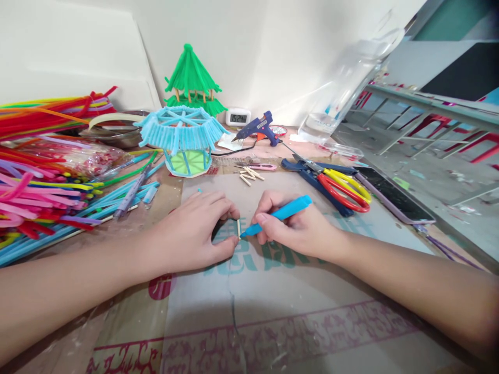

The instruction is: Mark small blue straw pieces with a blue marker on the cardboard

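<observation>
My left hand (198,228) rests on the cardboard sheet (273,311) and pinches a short wooden stick (238,227) between thumb and forefinger, holding it upright against the surface. My right hand (296,228) grips a light-blue craft knife (278,215) like a pen, its tip touching the lower end of the stick. Both forearms reach in from the bottom corners.
A blue pipe-cleaner pavilion (181,137) and a green one (192,80) stand behind. Piles of coloured pipe cleaners (42,171) fill the left. Several cut sticks (249,175), scissors (343,187), pliers (312,174), a glue gun (259,127), a clock (238,117) and a phone (393,197) lie further back and right.
</observation>
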### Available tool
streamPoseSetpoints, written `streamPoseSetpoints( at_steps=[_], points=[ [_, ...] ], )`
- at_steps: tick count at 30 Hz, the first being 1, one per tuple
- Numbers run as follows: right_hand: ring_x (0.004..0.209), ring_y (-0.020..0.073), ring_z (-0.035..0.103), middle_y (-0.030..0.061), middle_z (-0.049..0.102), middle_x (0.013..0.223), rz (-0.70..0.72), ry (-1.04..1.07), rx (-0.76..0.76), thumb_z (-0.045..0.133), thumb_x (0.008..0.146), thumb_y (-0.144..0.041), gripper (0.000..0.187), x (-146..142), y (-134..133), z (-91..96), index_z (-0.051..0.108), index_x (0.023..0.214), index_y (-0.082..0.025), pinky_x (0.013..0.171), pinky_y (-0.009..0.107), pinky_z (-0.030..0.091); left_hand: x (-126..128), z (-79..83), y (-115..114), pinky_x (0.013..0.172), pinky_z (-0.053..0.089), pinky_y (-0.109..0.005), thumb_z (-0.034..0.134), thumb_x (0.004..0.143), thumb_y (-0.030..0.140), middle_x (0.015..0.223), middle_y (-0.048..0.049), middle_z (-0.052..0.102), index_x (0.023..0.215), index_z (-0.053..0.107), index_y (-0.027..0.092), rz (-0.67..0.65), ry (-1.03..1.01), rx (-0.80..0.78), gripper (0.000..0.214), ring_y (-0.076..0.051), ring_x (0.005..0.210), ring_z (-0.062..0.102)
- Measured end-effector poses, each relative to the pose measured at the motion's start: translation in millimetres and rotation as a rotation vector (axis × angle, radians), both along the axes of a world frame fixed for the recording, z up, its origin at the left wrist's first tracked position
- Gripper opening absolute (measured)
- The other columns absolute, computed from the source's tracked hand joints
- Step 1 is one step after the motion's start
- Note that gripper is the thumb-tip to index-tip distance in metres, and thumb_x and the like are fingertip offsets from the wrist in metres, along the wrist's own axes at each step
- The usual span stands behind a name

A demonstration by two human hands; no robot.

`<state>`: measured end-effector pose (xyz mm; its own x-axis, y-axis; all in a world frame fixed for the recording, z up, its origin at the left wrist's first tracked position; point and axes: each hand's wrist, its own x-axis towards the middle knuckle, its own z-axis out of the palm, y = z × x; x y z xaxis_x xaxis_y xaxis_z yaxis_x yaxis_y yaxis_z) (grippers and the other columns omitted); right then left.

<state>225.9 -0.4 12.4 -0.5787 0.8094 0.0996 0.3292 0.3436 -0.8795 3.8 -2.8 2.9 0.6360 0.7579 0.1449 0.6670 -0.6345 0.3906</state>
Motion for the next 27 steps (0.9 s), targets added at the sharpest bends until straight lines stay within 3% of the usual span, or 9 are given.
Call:
streamPoseSetpoints(
  at_steps=[16, 27],
  points=[
    [0.048, 0.0112, 0.056, -0.0011, 0.064, 0.057, 0.028, 0.020, 0.006, 0.058, 0.090, -0.027, 0.014, 0.3, 0.9, -0.5, 0.052, 0.078, -0.021, 0.044, 0.021, 0.040, 0.2, -0.1, -0.5, 0.087, 0.044, -0.042, 0.058, 0.085, 0.039, 0.104, -0.0066, 0.063, 0.104, 0.059, 0.020, 0.002, 0.002, 0.006, 0.026, -0.027, 0.100, 0.059],
    [0.052, 0.0103, 0.055, -0.0012, 0.063, 0.060, -0.069, 0.049, 0.036, 0.056, 0.092, -0.028, 0.016, -3.3, 2.5, -1.4, 0.050, 0.079, -0.020, 0.048, 0.022, 0.043, 0.8, -2.1, -0.4, 0.086, 0.043, -0.042, 0.058, 0.086, 0.037, 0.105, -0.0059, 0.062, 0.105, 0.057, 0.020, 0.000, -0.001, 0.027, 0.025, -0.026, 0.101, 0.058]
  ],
)
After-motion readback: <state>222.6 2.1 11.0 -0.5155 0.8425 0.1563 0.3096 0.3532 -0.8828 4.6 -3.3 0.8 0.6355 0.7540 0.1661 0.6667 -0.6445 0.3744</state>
